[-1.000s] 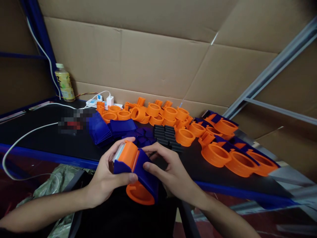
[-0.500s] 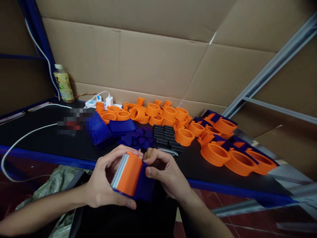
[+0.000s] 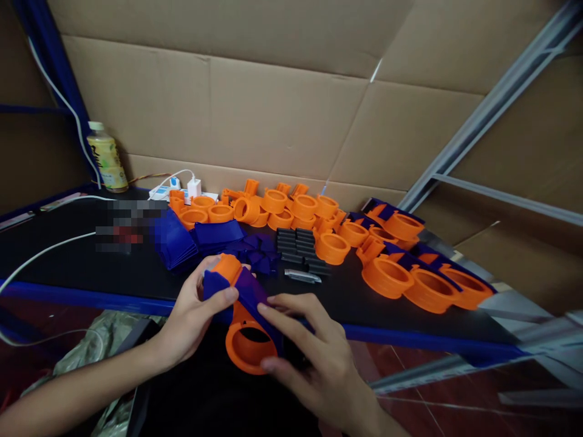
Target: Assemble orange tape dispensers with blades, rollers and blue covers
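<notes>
I hold an orange and blue plastic tape dispenser (image 3: 243, 312) with both hands just in front of the black table's blue front edge (image 3: 91, 297). My left hand (image 3: 194, 315) grips its upper blue and orange part, thumb on the blue side. My right hand (image 3: 310, 352) lies against the blue side plate and the orange ring, fingers stretched along it. The orange ring faces me and downward.
On the table lie several orange ring parts (image 3: 387, 276), a stack of blue plates (image 3: 175, 240), small blue pieces (image 3: 257, 249), black ribbed blocks (image 3: 296, 243) and a small metal blade (image 3: 303, 277). A bottle (image 3: 105, 156) and a power strip (image 3: 177, 187) stand at the back by the cardboard wall.
I have turned the dispenser so its orange ring shows again at the bottom and the toothed edge is out of sight. My right hand has slid down along its side.
</notes>
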### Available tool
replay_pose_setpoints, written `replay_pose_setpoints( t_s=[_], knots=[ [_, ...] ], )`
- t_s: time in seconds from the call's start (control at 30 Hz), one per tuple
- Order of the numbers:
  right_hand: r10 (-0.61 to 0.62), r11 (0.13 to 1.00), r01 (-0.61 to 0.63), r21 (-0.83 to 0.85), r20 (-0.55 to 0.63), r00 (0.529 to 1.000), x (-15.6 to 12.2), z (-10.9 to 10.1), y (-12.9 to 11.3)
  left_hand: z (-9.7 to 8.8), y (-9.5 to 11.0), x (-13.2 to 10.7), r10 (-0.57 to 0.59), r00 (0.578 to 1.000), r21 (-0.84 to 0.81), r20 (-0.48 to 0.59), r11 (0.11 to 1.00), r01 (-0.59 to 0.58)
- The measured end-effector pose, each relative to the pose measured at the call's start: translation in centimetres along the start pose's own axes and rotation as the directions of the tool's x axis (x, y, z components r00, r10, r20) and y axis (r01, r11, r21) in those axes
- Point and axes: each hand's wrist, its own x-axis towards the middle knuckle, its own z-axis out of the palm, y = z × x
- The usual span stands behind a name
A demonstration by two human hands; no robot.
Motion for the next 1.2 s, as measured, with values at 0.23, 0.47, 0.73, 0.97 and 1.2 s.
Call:
replay_pose_setpoints(
  t_s=[0.23,0.47,0.73,0.97,1.2],
  knots=[
    [0.072,0.996,-0.074,-0.046,-0.036,0.997,-0.9,-0.7,0.4,0.4,-0.5,0.0,-0.098,0.994,-0.032,0.045,0.995,0.099],
    [0.187,0.98,-0.192,-0.048,-0.094,0.978,-1.3,-0.7,1.0,0.8,-0.1,0.2,-0.219,0.948,-0.092,0.231,0.965,0.245],
    [0.23,0.973,-0.233,-0.006,-0.119,0.966,-1.1,-0.8,1.2,0.4,0.0,0.5,-0.196,0.939,-0.118,0.284,0.964,0.238],
    [0.338,0.941,-0.336,0.045,-0.201,0.919,-0.8,-3.2,2.7,-0.1,-0.5,1.1,-0.204,0.869,-0.124,0.451,0.95,0.287],
    [0.35,0.87,-0.476,-0.132,-0.514,0.783,-0.8,-8.6,5.6,-0.1,-0.1,1.1,-0.259,0.845,-0.014,0.468,0.954,0.3]
  ],
)
